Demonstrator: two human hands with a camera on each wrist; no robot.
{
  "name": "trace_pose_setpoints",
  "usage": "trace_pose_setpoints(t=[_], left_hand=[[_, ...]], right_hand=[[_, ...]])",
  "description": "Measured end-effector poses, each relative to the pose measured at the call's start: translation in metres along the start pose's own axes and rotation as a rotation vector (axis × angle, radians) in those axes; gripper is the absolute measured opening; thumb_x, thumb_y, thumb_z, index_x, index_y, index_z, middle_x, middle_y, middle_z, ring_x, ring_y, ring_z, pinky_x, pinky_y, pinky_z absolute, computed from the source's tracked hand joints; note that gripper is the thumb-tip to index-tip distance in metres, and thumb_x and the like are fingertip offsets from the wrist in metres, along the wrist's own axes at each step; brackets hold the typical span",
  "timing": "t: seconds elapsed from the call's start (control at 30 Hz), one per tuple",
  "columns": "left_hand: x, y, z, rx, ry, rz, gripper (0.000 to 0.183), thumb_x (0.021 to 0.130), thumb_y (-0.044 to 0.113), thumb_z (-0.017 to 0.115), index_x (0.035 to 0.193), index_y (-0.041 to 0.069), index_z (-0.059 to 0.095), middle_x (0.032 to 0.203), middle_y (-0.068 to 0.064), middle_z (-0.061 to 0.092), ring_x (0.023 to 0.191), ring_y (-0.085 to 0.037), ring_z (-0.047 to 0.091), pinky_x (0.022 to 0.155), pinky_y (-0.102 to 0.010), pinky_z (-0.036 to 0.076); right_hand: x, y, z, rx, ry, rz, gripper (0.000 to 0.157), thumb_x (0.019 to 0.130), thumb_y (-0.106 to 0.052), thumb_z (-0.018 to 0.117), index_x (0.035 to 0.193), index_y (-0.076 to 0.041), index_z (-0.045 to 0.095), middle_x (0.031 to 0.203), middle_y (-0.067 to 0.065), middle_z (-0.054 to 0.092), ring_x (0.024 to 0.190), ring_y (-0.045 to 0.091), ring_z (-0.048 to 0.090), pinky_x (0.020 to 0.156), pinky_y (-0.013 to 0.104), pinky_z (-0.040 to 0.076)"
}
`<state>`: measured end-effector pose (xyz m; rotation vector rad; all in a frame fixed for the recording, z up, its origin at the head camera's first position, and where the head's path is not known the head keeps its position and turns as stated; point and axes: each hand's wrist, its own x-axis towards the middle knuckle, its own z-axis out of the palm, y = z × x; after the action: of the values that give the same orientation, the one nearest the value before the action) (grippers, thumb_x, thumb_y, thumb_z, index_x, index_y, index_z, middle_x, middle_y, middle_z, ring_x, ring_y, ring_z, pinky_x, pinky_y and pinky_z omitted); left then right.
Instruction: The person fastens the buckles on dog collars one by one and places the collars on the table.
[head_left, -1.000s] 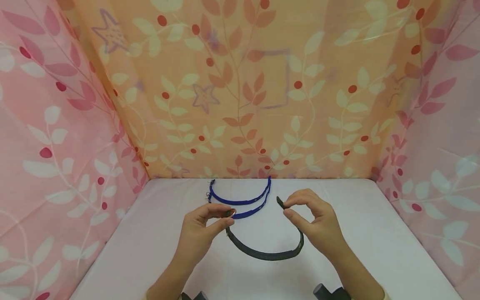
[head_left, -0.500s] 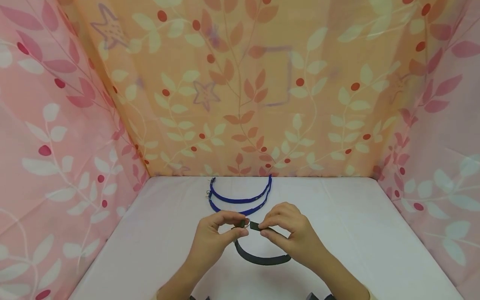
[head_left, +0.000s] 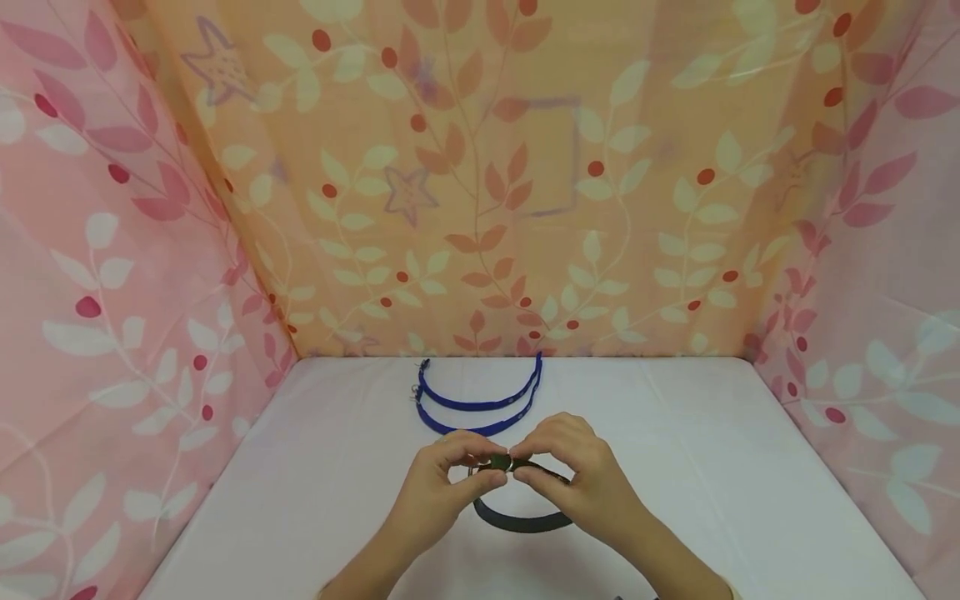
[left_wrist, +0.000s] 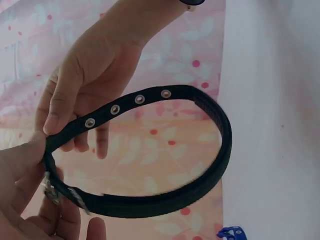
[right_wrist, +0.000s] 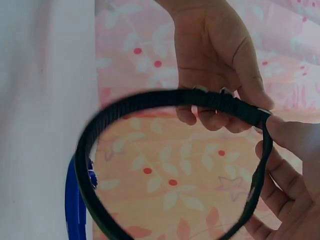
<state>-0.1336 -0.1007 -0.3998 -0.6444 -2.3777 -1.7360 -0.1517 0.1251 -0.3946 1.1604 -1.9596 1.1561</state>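
A dark green pet collar point(head_left: 521, 523) is bent into a loop between both hands, hanging just below the fingers. My left hand point(head_left: 431, 496) pinches its buckle end, and my right hand point(head_left: 588, 471) pinches the strap's tip; the two ends meet at the fingertips. In the left wrist view a metal buckle point(left_wrist: 51, 191) shows by the left fingers, and several metal eyelets point(left_wrist: 140, 99) line the strap on the right hand's side. Whether the tip passes through the metal ring is hidden by the fingers.
Two blue collars point(head_left: 472, 407) lie curved, one in front of the other, at the back of the white table point(head_left: 300, 500). A patterned orange cloth wall point(head_left: 480, 167) rises behind it. Pink patterned cloth point(head_left: 112, 292) borders the sides.
My right hand has moved left with the strap's tip, and my left hand slightly right and down. The collar's ends, apart before, now meet, and its loop is narrower. The blue collars stay put.
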Motion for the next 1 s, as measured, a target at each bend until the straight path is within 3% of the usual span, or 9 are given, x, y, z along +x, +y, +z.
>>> trace_pose_setpoints(t=[0.17,0.47,0.77,0.87,1.0], left_hand=[[-0.003,0.002,0.000,0.013,0.040,-0.032,0.021,0.084,0.031,0.085,0.103,0.029,0.075,0.100,0.013,0.073,0.098,-0.021,0.068,0.091,-0.033,0.053],[-0.004,0.008,0.003,0.041,0.048,-0.088,0.018,0.086,0.035,0.082,0.102,0.032,0.075,0.092,0.015,0.074,0.094,-0.011,0.069,0.098,-0.043,0.047],[-0.001,0.011,-0.006,-0.024,0.164,-0.060,0.021,0.086,0.025,0.083,0.105,0.025,0.074,0.095,0.014,0.076,0.102,-0.012,0.070,0.108,-0.055,0.039],[0.001,0.011,-0.011,-0.043,0.192,-0.039,0.022,0.087,0.025,0.083,0.107,0.023,0.074,0.098,0.011,0.076,0.103,-0.013,0.070,0.111,-0.052,0.039],[0.002,0.012,-0.018,-0.089,0.232,-0.030,0.023,0.087,0.019,0.082,0.109,0.020,0.073,0.099,0.004,0.076,0.102,-0.016,0.071,0.111,-0.038,0.045]], right_hand=[[0.001,-0.001,0.000,-0.021,0.006,-0.036,0.032,0.079,-0.010,0.087,0.106,-0.020,0.074,0.099,-0.011,0.069,0.098,0.010,0.062,0.096,0.027,0.042],[-0.001,-0.002,0.009,-0.056,0.047,-0.093,0.026,0.081,-0.021,0.088,0.102,-0.017,0.072,0.101,-0.008,0.072,0.099,0.013,0.063,0.102,0.034,0.040],[-0.003,0.000,0.005,-0.071,0.040,0.095,0.034,0.078,-0.010,0.088,0.105,-0.020,0.070,0.101,-0.012,0.071,0.098,0.009,0.064,0.095,0.027,0.044],[-0.003,0.003,0.001,-0.079,0.028,0.154,0.034,0.079,-0.012,0.089,0.106,-0.022,0.071,0.103,-0.013,0.071,0.100,0.009,0.064,0.092,0.026,0.046],[-0.003,0.005,-0.002,-0.067,0.011,0.211,0.032,0.081,-0.015,0.089,0.107,-0.022,0.072,0.105,-0.014,0.072,0.102,0.009,0.064,0.091,0.026,0.047]])
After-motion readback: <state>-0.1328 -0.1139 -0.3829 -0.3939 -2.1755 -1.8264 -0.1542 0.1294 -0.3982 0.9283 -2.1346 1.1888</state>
